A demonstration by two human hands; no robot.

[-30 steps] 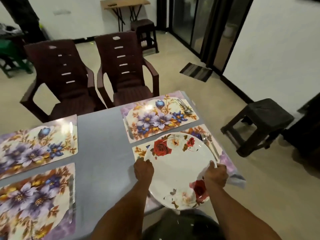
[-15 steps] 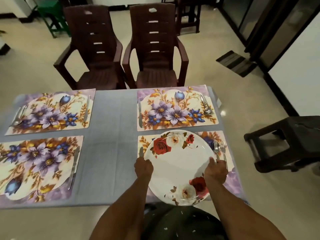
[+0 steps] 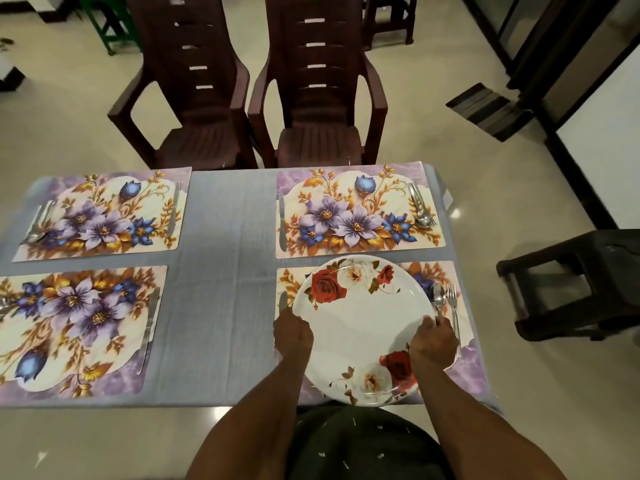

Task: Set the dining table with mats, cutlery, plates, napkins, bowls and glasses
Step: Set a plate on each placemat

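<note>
A: Plate (image 3: 363, 317), white with red roses, sits over the near right mat (image 3: 446, 271), its near rim past the edge of the worktop (image 3: 225, 271).

B: And the hands?

A: Left hand (image 3: 292, 332) grips the plate's left rim, fingers curled round it. Right hand (image 3: 434, 341) grips the right rim the same way.

B: Cutlery?

A: Spoon (image 3: 437, 295) and fork (image 3: 453, 303) lie on that mat just right of the plate, near the right hand. A knife (image 3: 283, 301) lies along the mat's left side, just above the left hand.

B: The other places?

A: Three more flowered mats, far right (image 3: 356, 209), far left (image 3: 104, 213) and near left (image 3: 76, 327), each with cutlery on it. Two brown chairs (image 3: 311, 98) stand at the far side.
</note>
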